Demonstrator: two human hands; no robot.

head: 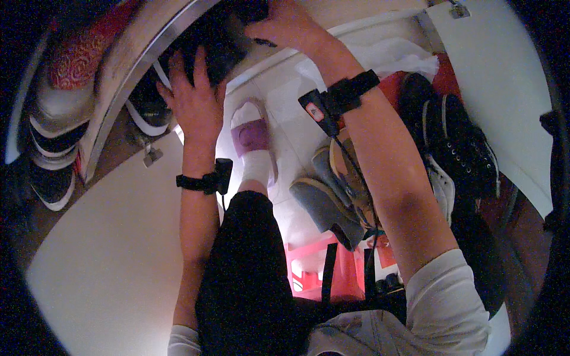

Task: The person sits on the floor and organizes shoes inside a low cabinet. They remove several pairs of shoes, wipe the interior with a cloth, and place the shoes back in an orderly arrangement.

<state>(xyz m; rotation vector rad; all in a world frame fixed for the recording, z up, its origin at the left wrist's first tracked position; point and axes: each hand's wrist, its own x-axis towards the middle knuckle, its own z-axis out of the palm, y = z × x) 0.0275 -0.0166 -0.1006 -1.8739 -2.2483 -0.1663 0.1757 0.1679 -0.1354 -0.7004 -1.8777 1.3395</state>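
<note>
My left hand reaches into a shelf with its fingers spread, over a dark, blurred object that may be a shoe. Whether the fingertips press on it is hard to tell. Just left of the wrist sits a black shoe with a white sole. My right hand is at the top edge of the picture, its thumb pointing left beside the dark object. Its other fingers are partly cut off or lost in shadow, so any grip is hidden. Both wrists wear black straps with small devices.
Several shoes stand on the shelf beyond the curved board. An open white cabinet door lies at left, another panel at right. Grey shoes, black lace-up shoes and a pink stool-like item are near my slippered foot.
</note>
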